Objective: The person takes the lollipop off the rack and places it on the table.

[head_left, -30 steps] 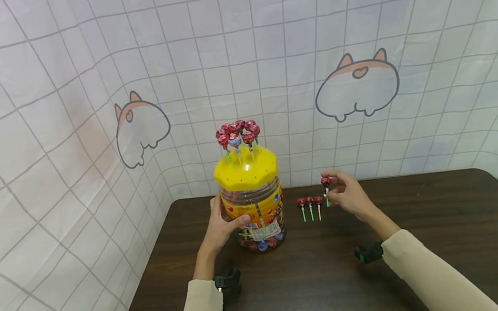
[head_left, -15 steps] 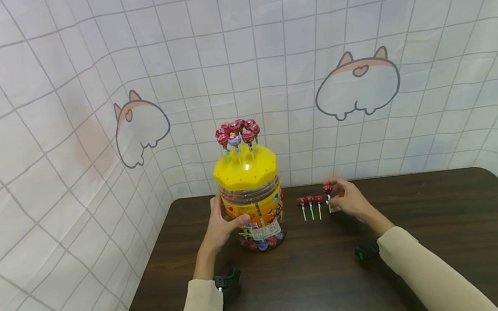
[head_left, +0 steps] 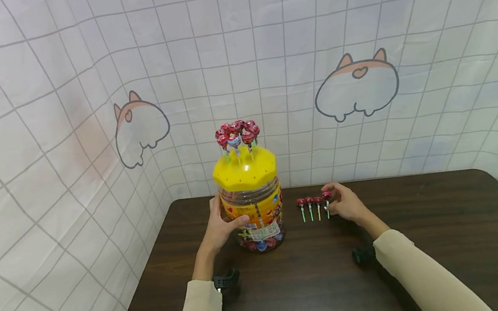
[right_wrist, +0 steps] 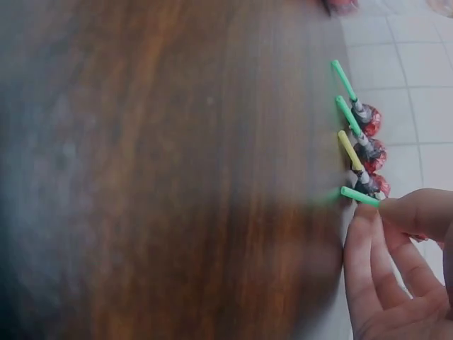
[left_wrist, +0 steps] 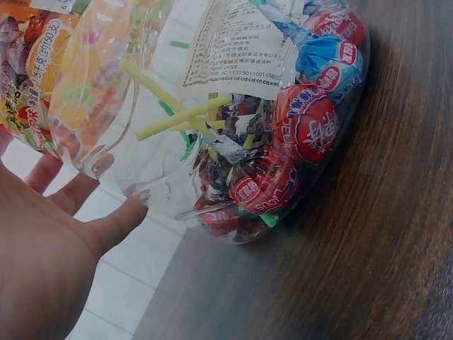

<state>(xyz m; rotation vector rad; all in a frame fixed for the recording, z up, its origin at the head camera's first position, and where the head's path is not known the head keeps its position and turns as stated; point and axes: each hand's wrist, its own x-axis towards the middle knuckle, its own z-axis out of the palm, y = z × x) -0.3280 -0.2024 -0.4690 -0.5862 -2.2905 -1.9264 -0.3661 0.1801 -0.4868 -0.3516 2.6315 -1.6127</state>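
Note:
A tall clear candy jar with a yellow lid stands on the table. Several wrapped lollipops stick up from the lid, and more lie inside at the bottom, as the left wrist view shows. My left hand holds the jar's left side, thumb in front, fingers partly hidden behind it. Between thumb and fingertips, my right hand pinches a red lollipop by its green stick, low at the table. To its left, 3 red lollipops lie in a row, sticks toward me.
The dark wooden table ends at the back against a white gridded cloth with cartoon animal drawings. Another stretch of this cloth runs along the left side. Each wrist wears a black band, the left one beside the sleeve.
My right hand has brought the pinched lollipop down toward the table, to the right end of the row. The left hand and the jar have stayed in place.

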